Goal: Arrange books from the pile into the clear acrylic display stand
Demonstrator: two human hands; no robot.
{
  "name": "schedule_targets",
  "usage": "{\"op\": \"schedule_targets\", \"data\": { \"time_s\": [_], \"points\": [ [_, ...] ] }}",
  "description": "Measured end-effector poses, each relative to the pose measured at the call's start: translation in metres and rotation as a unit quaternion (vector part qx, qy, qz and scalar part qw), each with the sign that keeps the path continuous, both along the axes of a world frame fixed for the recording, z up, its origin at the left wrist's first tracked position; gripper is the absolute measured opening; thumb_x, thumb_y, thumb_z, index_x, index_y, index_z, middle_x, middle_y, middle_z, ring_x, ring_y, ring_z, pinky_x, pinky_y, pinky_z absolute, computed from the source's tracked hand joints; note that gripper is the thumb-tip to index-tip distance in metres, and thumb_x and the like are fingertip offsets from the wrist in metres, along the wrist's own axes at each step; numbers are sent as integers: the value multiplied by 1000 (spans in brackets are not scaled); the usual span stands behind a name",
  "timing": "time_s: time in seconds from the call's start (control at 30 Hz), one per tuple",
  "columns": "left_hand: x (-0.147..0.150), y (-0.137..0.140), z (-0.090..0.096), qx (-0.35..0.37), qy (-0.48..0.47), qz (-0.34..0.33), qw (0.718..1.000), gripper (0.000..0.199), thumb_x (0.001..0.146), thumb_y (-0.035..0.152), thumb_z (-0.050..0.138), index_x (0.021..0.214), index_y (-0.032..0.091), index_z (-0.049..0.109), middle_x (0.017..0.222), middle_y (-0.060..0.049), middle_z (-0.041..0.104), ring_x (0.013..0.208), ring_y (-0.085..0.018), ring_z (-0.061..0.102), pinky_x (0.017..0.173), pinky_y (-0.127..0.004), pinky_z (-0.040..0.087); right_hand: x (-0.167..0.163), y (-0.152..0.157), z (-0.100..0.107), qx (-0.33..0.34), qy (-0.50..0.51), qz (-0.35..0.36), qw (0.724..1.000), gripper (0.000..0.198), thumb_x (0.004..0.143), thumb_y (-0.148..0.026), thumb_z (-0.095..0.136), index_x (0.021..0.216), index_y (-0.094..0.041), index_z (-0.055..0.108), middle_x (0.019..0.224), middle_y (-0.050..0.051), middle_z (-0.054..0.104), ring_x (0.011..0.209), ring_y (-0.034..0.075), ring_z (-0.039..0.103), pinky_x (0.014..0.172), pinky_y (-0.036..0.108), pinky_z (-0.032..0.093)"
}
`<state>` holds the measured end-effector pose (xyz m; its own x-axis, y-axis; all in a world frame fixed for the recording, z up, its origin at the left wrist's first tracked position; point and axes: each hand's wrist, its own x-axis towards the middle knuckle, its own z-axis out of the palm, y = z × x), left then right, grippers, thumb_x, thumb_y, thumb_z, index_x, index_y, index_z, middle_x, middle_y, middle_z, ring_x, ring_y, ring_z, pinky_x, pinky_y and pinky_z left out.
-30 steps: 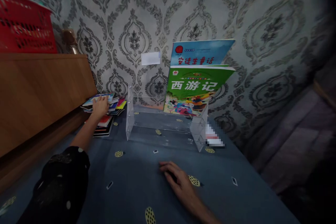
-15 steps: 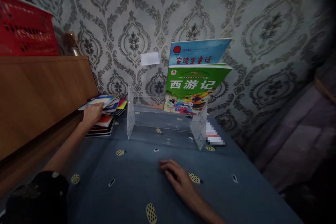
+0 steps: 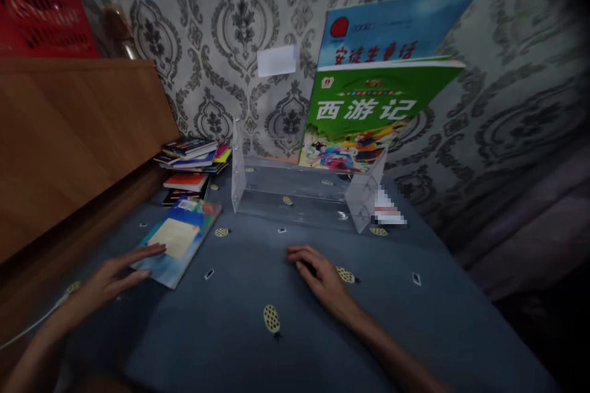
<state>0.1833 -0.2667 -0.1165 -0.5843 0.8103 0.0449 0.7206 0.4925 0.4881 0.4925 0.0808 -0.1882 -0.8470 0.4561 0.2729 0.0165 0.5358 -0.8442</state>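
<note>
The blue patterned cloth [image 3: 313, 350] spreads beneath both hands, and beyond them, roughly ahead of the right hand, stands a clear stand [image 3: 366, 196]. A green book [image 3: 359, 116] leans upright at its back, farthest from the hands. The stack of books [image 3: 190, 158] lies beyond the left hand, to the left of the stand. Between that stack and the left hand a blue book [image 3: 200, 230] lies flat, its long axis running away from the person and slanting rightward, its near short edge toward the left hand. The left hand [image 3: 115, 273] is plainly the nearer: open, thumb apart, with its fingertips over the book's near left corner; whether they press on the cover I cannot tell. The right hand [image 3: 322, 279] rests loosely curled and holding nothing, well apart from the book, which lies off to its left and slightly farther out.
</note>
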Motion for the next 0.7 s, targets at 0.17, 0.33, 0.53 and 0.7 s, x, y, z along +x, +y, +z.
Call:
{"op": "schedule_targets", "data": {
  "time_s": [0.17, 0.33, 0.53, 0.7],
  "points": [
    [-18, 23, -11, -29, 31, 124, 991, 75, 83, 72, 41, 134, 20, 62, 141, -10, 61, 133, -35, 54, 110, -46, 44, 0, -1, 0, 0, 3, 4, 1000, 22, 91, -26, 51, 94, -24, 72, 116, 10, 71, 109, 27, 67, 93, 44, 53],
    [-31, 71, -45, -87, 127, 180, 972, 74, 91, 55, 30, 144, 6, 47, 142, -22, 56, 133, -37, 51, 108, -51, 42, 1, -1, 2, 6, 3, 8, 1000, 22, 90, -21, 50, 95, -23, 72, 117, 10, 71, 110, 25, 67, 95, 44, 52],
    [-18, 67, -54, -82, 201, 129, 968, 69, 95, 55, 28, 144, 12, 51, 125, -18, 63, 120, -33, 58, 105, -46, 44, 1, -1, -1, 21, 9, 13, 1000, 24, 91, -19, 48, 97, -23, 71, 117, 10, 70, 110, 25, 67, 94, 43, 52],
    [4, 62, -56, -70, 205, 45, 975, 63, 97, 55, 28, 143, 20, 53, 132, -14, 61, 122, -30, 57, 105, -46, 44, 1, -3, -4, 17, 14, 20, 1000, 24, 91, -18, 48, 95, -22, 71, 116, 9, 70, 108, 25, 67, 93, 43, 52]
  ]
}}
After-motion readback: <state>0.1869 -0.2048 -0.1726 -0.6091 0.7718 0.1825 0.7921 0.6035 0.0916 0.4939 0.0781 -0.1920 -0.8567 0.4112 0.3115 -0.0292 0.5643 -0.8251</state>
